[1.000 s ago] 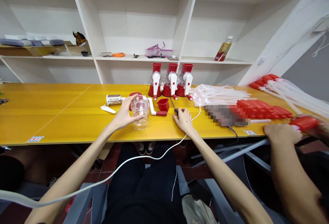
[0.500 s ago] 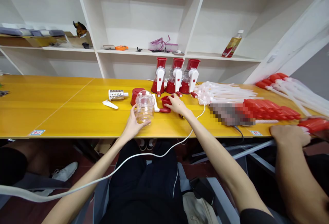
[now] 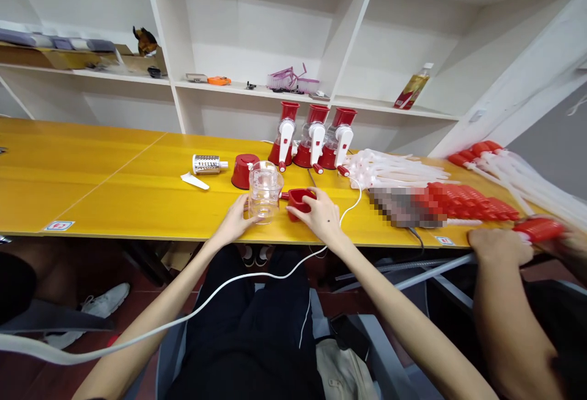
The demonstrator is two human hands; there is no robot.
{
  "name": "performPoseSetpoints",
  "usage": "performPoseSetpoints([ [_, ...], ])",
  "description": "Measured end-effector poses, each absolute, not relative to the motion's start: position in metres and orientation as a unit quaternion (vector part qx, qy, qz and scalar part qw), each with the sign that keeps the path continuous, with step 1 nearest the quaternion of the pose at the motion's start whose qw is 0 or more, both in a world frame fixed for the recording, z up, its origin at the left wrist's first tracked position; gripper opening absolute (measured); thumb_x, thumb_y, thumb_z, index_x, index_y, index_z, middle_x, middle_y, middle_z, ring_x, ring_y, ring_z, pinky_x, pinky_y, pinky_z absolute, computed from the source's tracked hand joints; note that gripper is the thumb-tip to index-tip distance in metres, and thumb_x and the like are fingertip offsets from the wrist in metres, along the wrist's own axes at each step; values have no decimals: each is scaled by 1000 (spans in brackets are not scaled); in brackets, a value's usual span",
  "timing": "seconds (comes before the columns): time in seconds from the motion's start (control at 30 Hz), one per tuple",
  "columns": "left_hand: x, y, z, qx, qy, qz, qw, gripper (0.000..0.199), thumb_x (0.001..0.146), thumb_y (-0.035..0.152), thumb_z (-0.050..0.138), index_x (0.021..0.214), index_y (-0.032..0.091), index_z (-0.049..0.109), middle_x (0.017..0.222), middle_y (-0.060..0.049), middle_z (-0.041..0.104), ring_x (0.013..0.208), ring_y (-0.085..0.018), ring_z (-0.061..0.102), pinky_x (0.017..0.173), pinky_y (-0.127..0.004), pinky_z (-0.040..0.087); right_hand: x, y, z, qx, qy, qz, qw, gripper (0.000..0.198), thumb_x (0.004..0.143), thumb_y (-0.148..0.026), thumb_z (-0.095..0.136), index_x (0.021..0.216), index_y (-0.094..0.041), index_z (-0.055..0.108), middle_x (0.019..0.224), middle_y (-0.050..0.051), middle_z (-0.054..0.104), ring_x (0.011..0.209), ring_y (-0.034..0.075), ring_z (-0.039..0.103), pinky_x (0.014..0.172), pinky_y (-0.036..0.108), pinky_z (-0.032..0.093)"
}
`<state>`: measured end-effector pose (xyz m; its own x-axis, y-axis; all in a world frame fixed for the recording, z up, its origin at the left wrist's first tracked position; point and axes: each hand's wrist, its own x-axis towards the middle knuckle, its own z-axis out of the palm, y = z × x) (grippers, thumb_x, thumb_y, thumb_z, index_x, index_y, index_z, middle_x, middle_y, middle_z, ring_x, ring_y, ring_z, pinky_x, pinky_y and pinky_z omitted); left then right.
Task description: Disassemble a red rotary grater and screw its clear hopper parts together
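Near the front edge of the yellow table (image 3: 137,198), your left hand (image 3: 233,219) grips the clear plastic container (image 3: 265,193), and just to its right your right hand (image 3: 323,216) pinches the smaller red cup (image 3: 297,196) between thumb and fingers. You seem to be at the step of pairing these parts; the next move likely calls for keeping the container steady while you line the cup up with it.

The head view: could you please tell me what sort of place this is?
Probably an assembly workshop: three matching red-and-white crank devices stand on a yellow table, with a clear container and a red cup held in front of them, and similar red pieces lie in a row to the right.
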<state>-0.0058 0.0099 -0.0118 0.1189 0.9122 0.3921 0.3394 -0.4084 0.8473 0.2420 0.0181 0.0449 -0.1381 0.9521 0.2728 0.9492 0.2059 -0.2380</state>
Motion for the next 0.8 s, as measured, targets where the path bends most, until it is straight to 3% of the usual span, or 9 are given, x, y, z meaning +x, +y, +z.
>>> performPoseSetpoints([
  [0.13, -8, 5, -5, 701, 443, 460, 319, 62, 79, 44, 75, 131, 17, 54, 138, -14, 63, 128, -29, 62, 115, -46, 46, 238, 11, 46, -635, -763, 26, 121, 60, 91, -56, 46, 127, -9, 55, 129, 10, 54, 126, 5, 51, 117, 29, 51],
  [0.3, -8, 2, -1, 698, 454, 455, 317, 62, 78, 44, 75, 129, 15, 54, 135, -15, 65, 123, -28, 66, 112, -45, 49, 244, 17, 54, -622, -779, 43, 61, 61, 91, -56, 47, 127, -8, 54, 122, 9, 57, 120, 4, 54, 112, 27, 53],
  [0.63, -6, 0, 0, 701, 475, 452, 279, 54, 77, 40, 76, 121, 14, 58, 127, -15, 69, 116, -29, 68, 106, -46, 52, 290, 35, 52, -622, -775, -35, 104, 64, 92, -55, 45, 135, -9, 48, 125, 10, 55, 116, 4, 55, 106, 24, 56],
  [0.8, -5, 0, 0, 699, 487, 453, 263, 53, 77, 41, 76, 119, 15, 58, 125, -13, 69, 114, -28, 68, 104, -45, 53, 327, 66, 54, -589, -804, -53, 61, 59, 93, -51, 46, 134, -10, 50, 127, 10, 55, 122, 4, 53, 111, 26, 54],
])
